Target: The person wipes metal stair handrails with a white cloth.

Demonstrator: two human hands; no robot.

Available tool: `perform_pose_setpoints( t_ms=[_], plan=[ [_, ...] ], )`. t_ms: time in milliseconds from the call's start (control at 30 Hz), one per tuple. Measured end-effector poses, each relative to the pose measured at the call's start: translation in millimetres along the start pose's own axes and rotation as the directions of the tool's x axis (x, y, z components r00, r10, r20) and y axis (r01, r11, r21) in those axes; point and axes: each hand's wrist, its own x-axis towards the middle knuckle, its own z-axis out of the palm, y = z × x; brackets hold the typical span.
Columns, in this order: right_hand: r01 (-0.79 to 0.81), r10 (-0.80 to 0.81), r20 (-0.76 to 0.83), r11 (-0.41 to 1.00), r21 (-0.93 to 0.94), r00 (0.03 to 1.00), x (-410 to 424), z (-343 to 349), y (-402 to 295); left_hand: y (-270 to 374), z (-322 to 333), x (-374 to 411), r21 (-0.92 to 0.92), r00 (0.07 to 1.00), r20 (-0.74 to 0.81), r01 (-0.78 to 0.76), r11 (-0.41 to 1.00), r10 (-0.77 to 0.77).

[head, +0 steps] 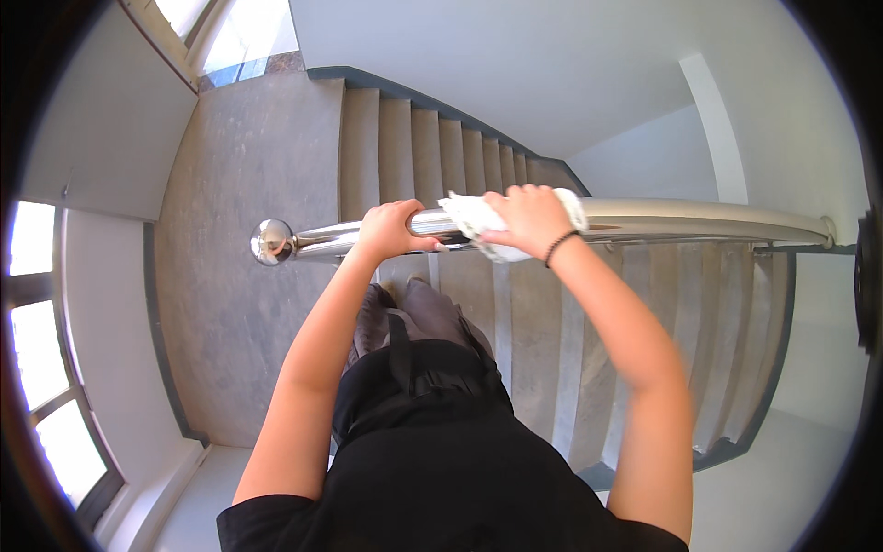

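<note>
A shiny metal stair handrail (655,219) crosses the head view from a round ball end (272,241) at the left to the wall at the right. My left hand (394,229) grips the rail a short way from the ball, thumb on the near side and fingers over the top. Farther right, my right hand (531,219) presses a white cloth (476,215) around the rail. The cloth is bunched under the palm and hangs down on the near side. Part of the rail is hidden beneath the cloth and hands.
Beyond the rail, one flight of concrete stairs (428,152) runs along a pale wall. Another flight (538,310) lies on my side, around my legs. A concrete landing (234,310) spreads left, with windows (41,338) at the far left.
</note>
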Motion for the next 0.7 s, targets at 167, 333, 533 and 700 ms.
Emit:
perform_pose_setpoints(
  t_ms=[167, 333, 533, 700],
  plan=[
    [-0.116, 0.042, 0.303, 0.967, 0.229, 0.952, 76.4, 7.6, -47.7, -14.8, 9.7, 6.6, 0.025, 1.000, -0.003, 0.024, 0.999, -0.024],
    [-0.195, 0.088, 0.392, 0.951, 0.240, 0.916, 95.9, 8.4, -49.6, -20.6, 13.1, 8.6, 0.064, 1.000, -0.019, 0.001, 0.998, 0.000],
    [0.006, -0.023, -0.345, 0.999, -0.048, 0.938, -10.3, 24.0, -24.8, -14.6, 7.9, 4.5, -0.026, 0.999, -0.017, -0.035, 0.999, 0.035],
    [-0.065, -0.020, -0.500, 0.986, -0.152, 0.866, -55.8, 13.5, 28.2, -8.2, 5.4, -1.4, -0.008, 0.999, -0.024, -0.036, 0.999, 0.036]
  ],
)
